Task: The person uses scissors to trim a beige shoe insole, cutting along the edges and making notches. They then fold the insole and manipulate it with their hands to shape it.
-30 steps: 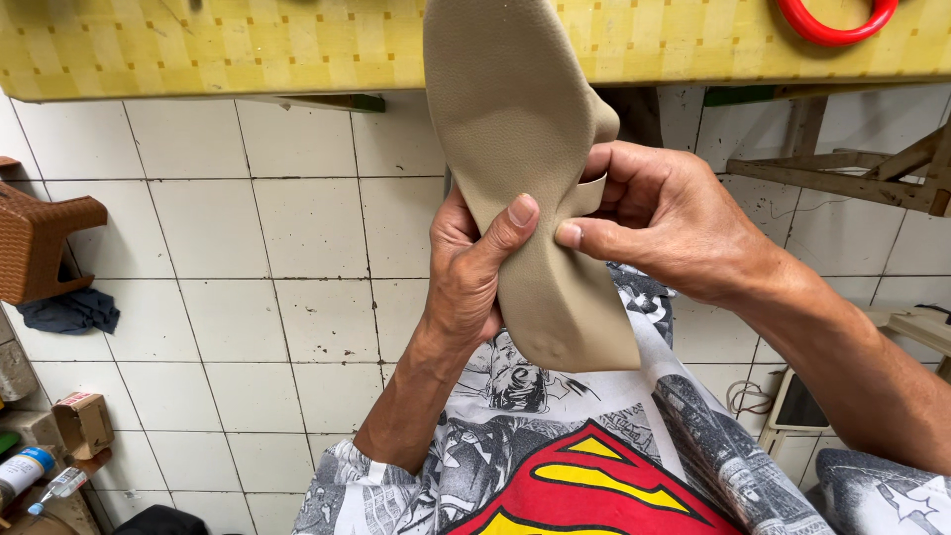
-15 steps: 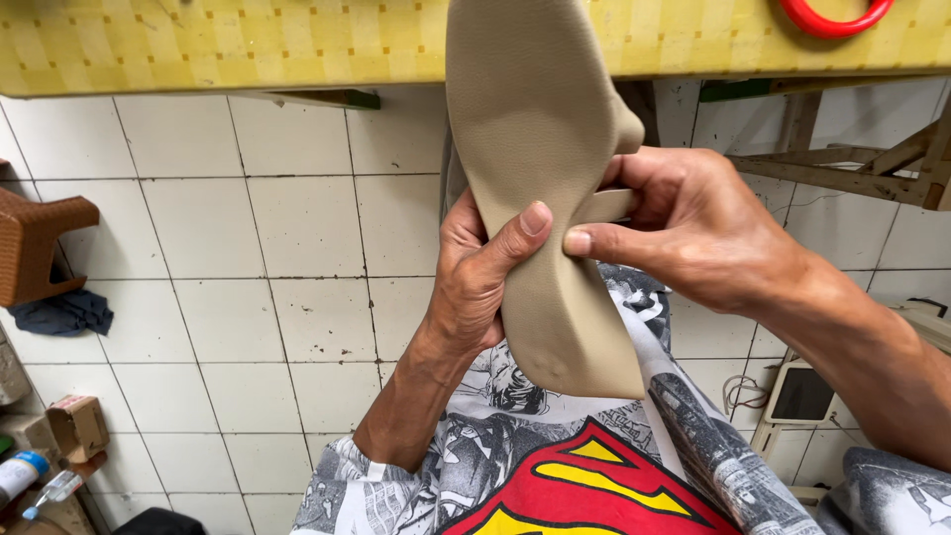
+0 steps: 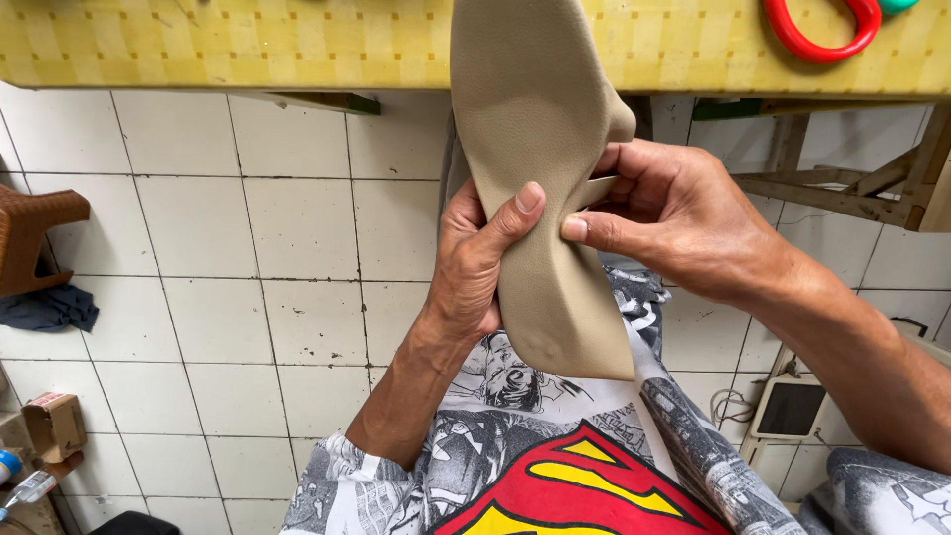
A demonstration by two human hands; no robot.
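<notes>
A long beige insole-shaped piece of leather-like material [image 3: 540,129] stands upright in front of me, its lower end over my lap. My left hand [image 3: 475,263] grips it from the left side, thumb pressed across its front at mid-height. My right hand [image 3: 664,218] holds its right edge, thumb and fingers pinching a folded flap of the material. Both thumbs nearly meet on the narrow waist of the piece.
A yellow checked tabletop [image 3: 248,45] runs along the top, with red scissor handles [image 3: 822,30] on it. White floor tiles [image 3: 228,297] lie below. A brown stool [image 3: 35,238], dark cloth [image 3: 50,307], small cardboard box [image 3: 54,426] sit left; a wooden frame [image 3: 852,188] right.
The beige piece has shifted slightly right and up in view, and my right thumb has moved closer to my left thumb on its waist.
</notes>
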